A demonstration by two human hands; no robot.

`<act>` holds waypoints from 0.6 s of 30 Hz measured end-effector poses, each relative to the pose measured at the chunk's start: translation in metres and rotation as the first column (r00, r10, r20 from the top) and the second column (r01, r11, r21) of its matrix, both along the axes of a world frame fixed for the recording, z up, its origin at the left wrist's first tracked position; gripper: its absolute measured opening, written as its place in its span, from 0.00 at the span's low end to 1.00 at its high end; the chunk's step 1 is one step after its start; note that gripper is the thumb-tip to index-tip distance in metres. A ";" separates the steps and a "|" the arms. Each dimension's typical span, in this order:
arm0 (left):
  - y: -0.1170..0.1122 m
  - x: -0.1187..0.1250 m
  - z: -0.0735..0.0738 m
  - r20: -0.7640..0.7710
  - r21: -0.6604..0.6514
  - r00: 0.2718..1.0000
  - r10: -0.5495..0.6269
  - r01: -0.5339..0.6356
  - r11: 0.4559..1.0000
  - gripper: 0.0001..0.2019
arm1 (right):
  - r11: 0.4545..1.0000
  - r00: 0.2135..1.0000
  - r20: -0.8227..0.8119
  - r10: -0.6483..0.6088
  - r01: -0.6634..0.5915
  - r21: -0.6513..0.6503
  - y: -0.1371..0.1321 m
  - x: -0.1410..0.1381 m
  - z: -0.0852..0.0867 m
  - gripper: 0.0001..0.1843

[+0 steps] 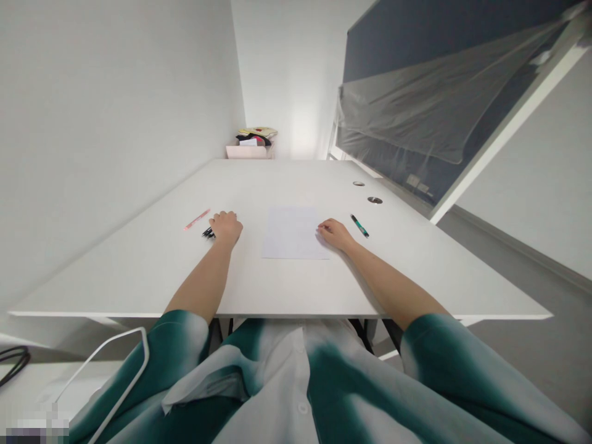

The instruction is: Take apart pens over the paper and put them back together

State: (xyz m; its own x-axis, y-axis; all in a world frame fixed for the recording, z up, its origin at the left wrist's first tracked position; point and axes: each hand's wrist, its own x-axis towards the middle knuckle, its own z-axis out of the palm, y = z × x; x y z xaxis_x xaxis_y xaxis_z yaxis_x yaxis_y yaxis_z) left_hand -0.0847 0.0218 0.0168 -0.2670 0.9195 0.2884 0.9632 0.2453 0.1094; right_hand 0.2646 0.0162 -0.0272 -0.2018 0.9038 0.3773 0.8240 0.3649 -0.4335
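- Your left grip [226,227] rests knuckles-up on the white surface [277,285], left of centre; it is clenched over the black pens [208,233], whose ends poke out at its left side
- The pink pen [197,219] lies just beyond those ends, slanted and apart from your hand
- The sheet of paper [290,234] lies flat between your two hands, nearer the right one
- Your right grip [333,234] is released and loosely curled, grasping nothing; its fingertips touch the right edge of the sheet
- The green pen [359,226] lies just beside that hand on its right, slanted, not touched
- Two round cable holes [374,200] sit further back on the right; a box [248,151] of oddments stands at the far end by the wall
- A dark board [416,123] draped in clear plastic leans along the right side
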 end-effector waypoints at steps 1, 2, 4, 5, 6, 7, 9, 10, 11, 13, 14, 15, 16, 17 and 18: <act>0.001 -0.003 0.000 0.010 -0.020 1.000 0.016 -0.016 1.000 0.17 | 1.000 1.000 -0.007 -0.003 0.003 -0.002 0.000 0.000 0.000 0.14; 0.001 -0.005 0.000 0.019 -0.040 0.999 0.029 -0.029 0.999 0.17 | 1.000 1.000 -0.016 -0.005 0.005 -0.004 0.000 0.000 0.000 0.14; 0.001 -0.008 -0.001 0.029 -0.067 0.999 0.047 -0.045 0.997 0.17 | 1.000 0.999 -0.037 -0.011 0.010 -0.004 0.000 0.001 -0.001 0.13; 0.001 -0.008 -0.002 0.030 -0.071 0.998 0.051 -0.048 0.996 0.17 | 1.000 0.999 -0.046 -0.012 0.012 -0.006 0.001 0.001 -0.001 0.13; 0.001 -0.009 -0.003 0.029 -0.071 0.998 0.053 -0.050 0.996 0.18 | 1.000 0.999 -0.052 -0.013 0.013 -0.007 0.001 0.001 -0.001 0.12; 0.002 -0.009 -0.004 0.028 -0.069 0.998 0.055 -0.053 0.996 0.18 | 1.000 0.998 -0.056 -0.013 0.013 -0.009 0.001 0.002 -0.001 0.12; 0.003 -0.010 -0.005 0.025 -0.062 0.998 0.059 -0.058 0.996 0.18 | 1.000 0.998 -0.056 -0.012 0.011 -0.011 0.001 0.002 -0.001 0.12; 0.003 -0.011 -0.005 0.026 -0.060 0.998 0.064 -0.062 0.996 0.17 | 1.000 0.998 -0.054 -0.011 0.010 -0.011 0.001 0.002 -0.001 0.12; 0.004 -0.012 -0.006 0.031 -0.061 0.997 0.068 -0.067 0.996 0.17 | 1.000 0.999 -0.052 -0.011 0.010 -0.009 0.001 0.002 -0.001 0.11; 0.005 -0.013 -0.006 0.042 -0.068 0.996 0.080 -0.077 0.995 0.17 | 1.000 0.999 -0.048 -0.016 0.015 -0.008 0.001 0.002 -0.001 0.12; 0.005 -0.014 -0.006 0.046 -0.072 0.995 0.086 -0.083 0.994 0.17 | 1.000 0.999 -0.046 -0.018 0.018 -0.009 0.001 0.002 -0.001 0.12; 0.005 -0.014 -0.006 0.049 -0.074 0.995 0.092 -0.088 0.993 0.17 | 1.000 0.999 -0.046 -0.020 0.019 -0.010 0.001 0.002 -0.001 0.12; 0.006 -0.014 -0.007 0.050 -0.073 0.994 0.095 -0.091 0.993 0.18 | 1.000 0.999 -0.046 -0.020 0.019 -0.011 0.001 0.002 -0.001 0.12; 0.006 -0.014 -0.007 0.050 -0.069 0.994 0.097 -0.094 0.993 0.18 | 1.000 0.999 -0.046 -0.018 0.017 -0.013 0.001 0.002 -0.001 0.12; 0.007 -0.014 -0.008 0.048 -0.064 0.994 0.098 -0.095 0.993 0.18 | 1.000 0.999 -0.044 -0.013 0.013 -0.016 0.000 0.001 0.000 0.13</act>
State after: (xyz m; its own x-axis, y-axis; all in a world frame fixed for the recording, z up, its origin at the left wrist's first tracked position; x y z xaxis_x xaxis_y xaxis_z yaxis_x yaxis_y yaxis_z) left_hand -0.0991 0.0284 0.0091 -0.3684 0.9042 0.2161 0.9282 0.3448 0.1397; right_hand 0.2661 0.0167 -0.0273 -0.1733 0.9121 0.3715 0.8085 0.3472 -0.4751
